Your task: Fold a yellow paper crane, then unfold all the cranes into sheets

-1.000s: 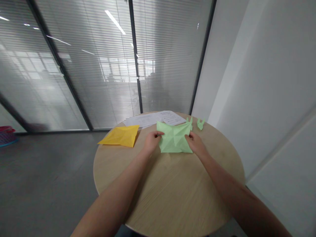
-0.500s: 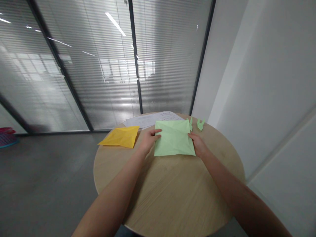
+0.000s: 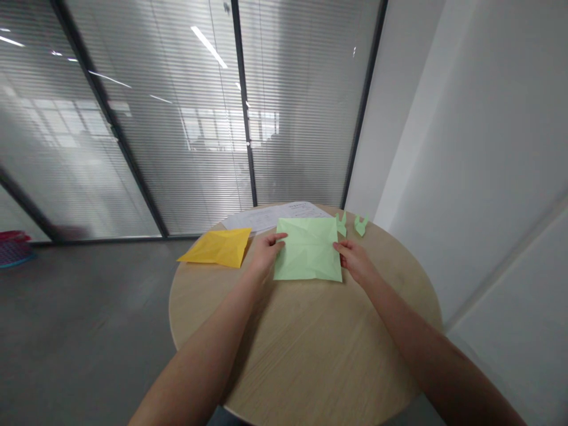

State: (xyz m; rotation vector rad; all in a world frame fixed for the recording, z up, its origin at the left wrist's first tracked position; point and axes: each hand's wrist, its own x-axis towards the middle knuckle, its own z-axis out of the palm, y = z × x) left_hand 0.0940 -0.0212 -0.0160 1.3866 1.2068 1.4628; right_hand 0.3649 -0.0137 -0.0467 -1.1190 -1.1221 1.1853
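A light green sheet of paper, marked with crease lines, is held just over the table between my hands. My left hand pinches its left edge, thumb and finger on the near face. At the right edge, my right hand grips the sheet between thumb and fingers. Beyond the sheet's upper right corner stand two small green folded paper shapes with ear-like points, one partly behind the sheet and the other farther right.
The round wooden table carries a yellow sheet of paper at its left edge and a printed white sheet at the back. A glass partition with blinds rises behind. A red and blue basket sits on the floor at left.
The green sheet has shifted slightly left and turned a little, baring more of the nearer folded shape. My right hand has moved slightly left with it. Both hands keep their hold.
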